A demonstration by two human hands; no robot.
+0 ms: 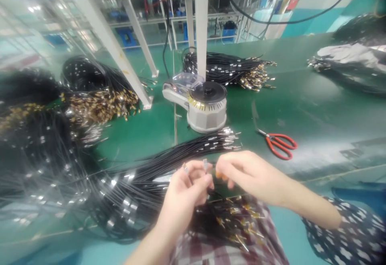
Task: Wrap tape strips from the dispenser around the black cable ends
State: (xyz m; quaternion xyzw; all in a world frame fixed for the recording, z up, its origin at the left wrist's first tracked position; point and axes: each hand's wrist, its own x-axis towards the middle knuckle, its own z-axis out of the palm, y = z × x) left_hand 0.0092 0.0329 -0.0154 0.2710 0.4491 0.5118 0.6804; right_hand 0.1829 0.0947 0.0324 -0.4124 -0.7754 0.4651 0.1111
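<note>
My left hand (189,190) pinches a thin black cable between thumb and fingers, and a small white label (205,165) stands up at the fingertips. Just to its right, my right hand (245,172) is curled shut, palm down. Something small and orange shows under its fingers; what it grips is mostly hidden. Below both hands a bundle of black cables with gold-coloured ends (241,220) lies across the lap. Beyond the hands, another black cable bundle (187,150) rests on the green table, its silvery ends pointing right.
A white round tape dispenser (207,114) stands beyond the hands. Red-handled scissors (282,144) lie to the right on the green table (235,120). White posts (201,23) rise from the table. Piles of black cables (90,80) cover the left, with another bundle (223,68) behind the dispenser.
</note>
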